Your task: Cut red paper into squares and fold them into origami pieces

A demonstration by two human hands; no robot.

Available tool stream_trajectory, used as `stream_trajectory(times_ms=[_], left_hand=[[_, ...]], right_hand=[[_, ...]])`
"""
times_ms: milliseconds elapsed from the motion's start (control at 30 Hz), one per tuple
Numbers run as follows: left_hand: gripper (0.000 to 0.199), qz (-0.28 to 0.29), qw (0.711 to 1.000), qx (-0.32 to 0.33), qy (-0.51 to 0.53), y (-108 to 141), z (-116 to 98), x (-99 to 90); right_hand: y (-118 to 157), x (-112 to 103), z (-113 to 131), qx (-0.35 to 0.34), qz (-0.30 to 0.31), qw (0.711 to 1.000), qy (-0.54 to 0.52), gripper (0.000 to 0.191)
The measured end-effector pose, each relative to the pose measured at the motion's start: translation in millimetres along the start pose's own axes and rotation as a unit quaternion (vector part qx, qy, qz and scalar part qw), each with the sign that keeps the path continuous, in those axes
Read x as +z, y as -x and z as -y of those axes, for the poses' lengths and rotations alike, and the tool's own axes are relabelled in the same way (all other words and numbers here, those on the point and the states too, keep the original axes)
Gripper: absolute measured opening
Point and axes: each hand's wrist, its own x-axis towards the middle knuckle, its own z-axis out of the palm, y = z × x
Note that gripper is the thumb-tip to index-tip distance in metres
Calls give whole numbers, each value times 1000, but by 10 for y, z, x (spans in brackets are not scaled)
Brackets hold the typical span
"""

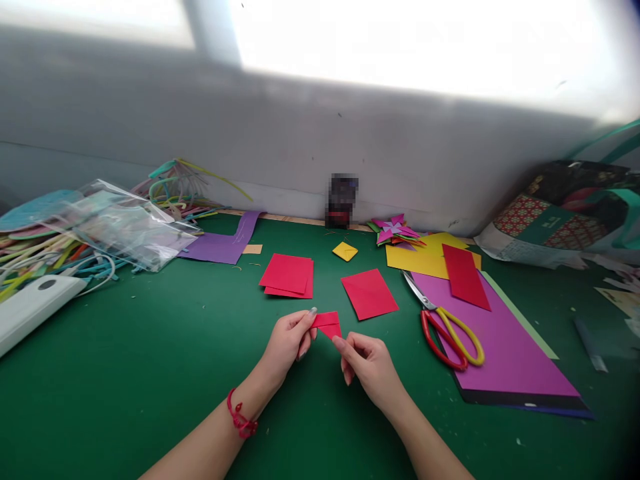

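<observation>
Pinching folded red paper (329,321) | left hand (291,341): closed, left end | right hand (369,367): closed, lower corner

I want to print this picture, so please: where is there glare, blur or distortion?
Head view: strong light washes out the wall along the top; clear plastic at left shows white glints; the dark object against the wall is pixelated; the patterned bag at right looks soft and stretched; the left hand, right hand and folded red paper look fairly sharp.

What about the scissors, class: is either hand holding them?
No, the scissors lie untouched at the right, while the left hand and the right hand both pinch the folded red paper.
</observation>
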Motion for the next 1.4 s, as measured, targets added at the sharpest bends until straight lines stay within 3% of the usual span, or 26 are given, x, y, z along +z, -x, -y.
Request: stream_trajectory(times_ms=[767, 1400], left_hand=[[43, 1, 1000, -7, 14, 3, -8, 4], [42, 19, 1000, -9, 23, 12, -17, 10]], right_hand=[[5, -18, 2, -3, 35, 999, 22, 37], [12, 4, 76, -10, 58, 998, -37, 33]])
